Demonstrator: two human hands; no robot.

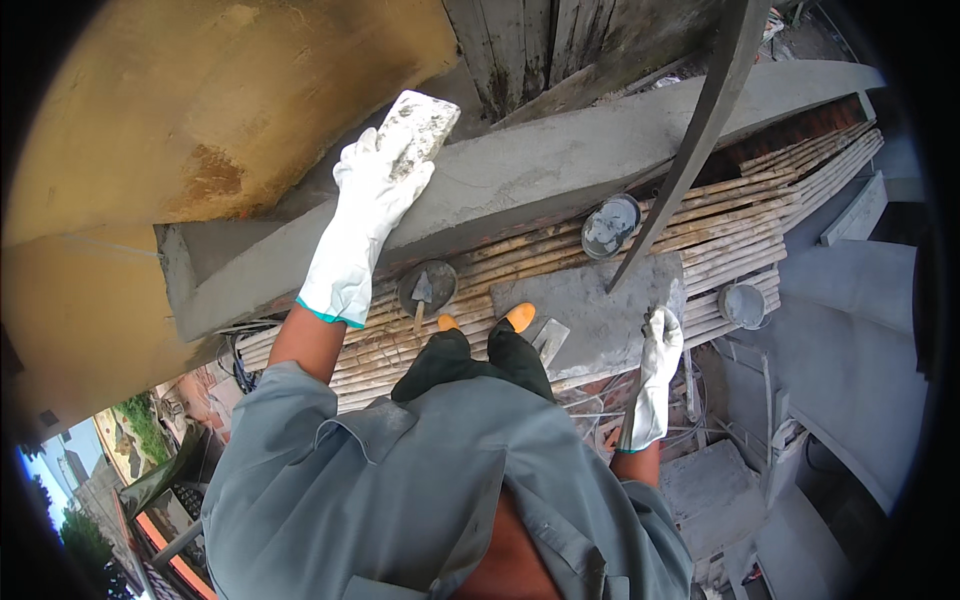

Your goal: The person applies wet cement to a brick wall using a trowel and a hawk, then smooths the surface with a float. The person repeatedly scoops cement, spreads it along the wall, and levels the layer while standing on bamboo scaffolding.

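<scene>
Head view, looking down from a bamboo scaffold (pixel 700 240) high on a building, with rooftops far below at the lower left. At the left, the left hand (pixel 362 225), in a white glove, is closed around a sponge float (pixel 418 128) and presses it onto the wet grey cement ledge (pixel 560 165) that runs across the scene below a yellow wall (pixel 200 100). Near the feet, a round pan (pixel 428 288) with a small trowel (pixel 422 292) in it rests on the bamboo, just left of the orange shoes (pixel 520 316). A flat grey board (pixel 600 310) lies to their right, and a bucket of cement (pixel 611 224) sits farther off beside a dark slanted pole (pixel 690 150). At the right, the right hand (pixel 655 380), also gloved, hangs low near the board's edge; I cannot tell whether it grips anything. Another small bucket (pixel 743 305) sits at the far right.

The main risk, as I judge it, is footing: the person leans toward the ledge on round poles, so a slip or a kicked pan could send tools or the person over the edge. Pressing too hard could also gouge the fresh cement.
</scene>
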